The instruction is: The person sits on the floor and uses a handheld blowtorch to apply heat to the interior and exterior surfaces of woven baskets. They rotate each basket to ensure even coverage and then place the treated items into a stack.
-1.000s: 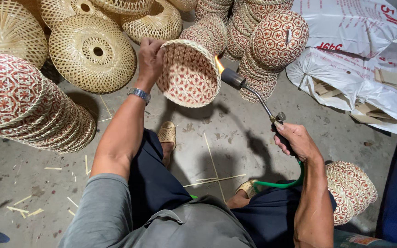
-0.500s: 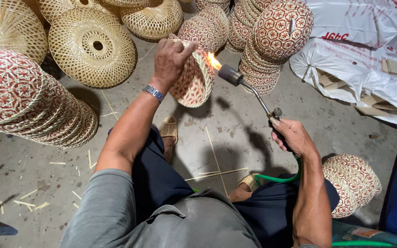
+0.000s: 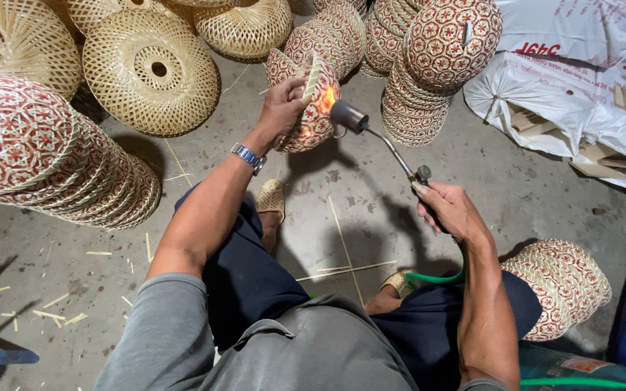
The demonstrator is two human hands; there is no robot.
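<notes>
Grey concrete floor [image 3: 516,181] lay under you, with thin bamboo sticks [image 3: 345,250] dropped on it. Your left hand [image 3: 284,108] pinched the rim of a small woven basket [image 3: 311,101], red and cream with star shapes, held up on its edge above the floor. Your right hand [image 3: 447,210] was curled tight around a gas torch [image 3: 378,141], and its flame touched the basket's side. Piles of the same baskets [image 3: 52,156] sat by the floor's left edge and at the top [image 3: 436,58]. White sacks [image 3: 581,80] filled the top right corner. Bare floor stayed open in the middle, between your feet.
</notes>
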